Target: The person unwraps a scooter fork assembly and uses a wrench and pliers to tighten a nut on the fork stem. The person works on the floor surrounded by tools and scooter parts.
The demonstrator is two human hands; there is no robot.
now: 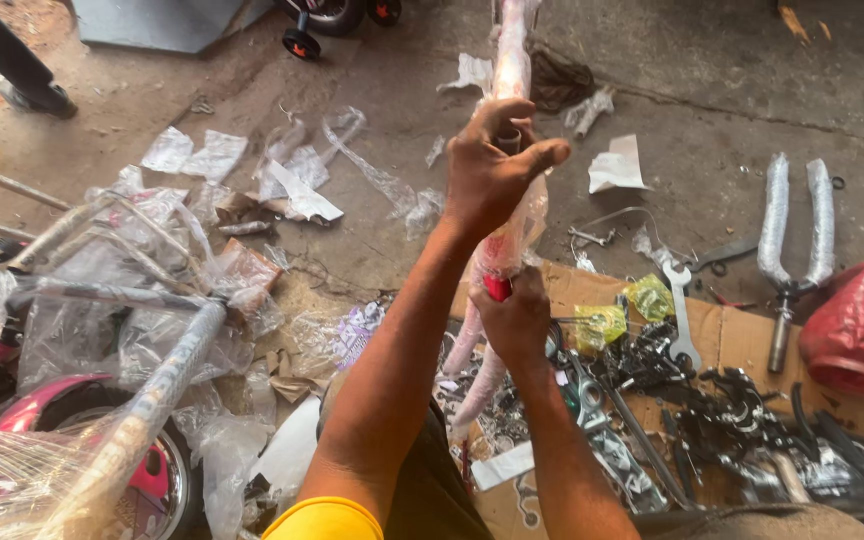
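The left hand [492, 170] has its grip wrapped around the top of a plastic-wrapped bicycle frame [505, 225]. Just below that grip, the right hand [517, 320] closes on the red tube, though its fingertips are probably hidden. Right of both lies a wrench [680, 315] on cardboard [742, 340].

Plastic-wrapped red bicycle frame [505, 232]; upright; gripped mid-tube.
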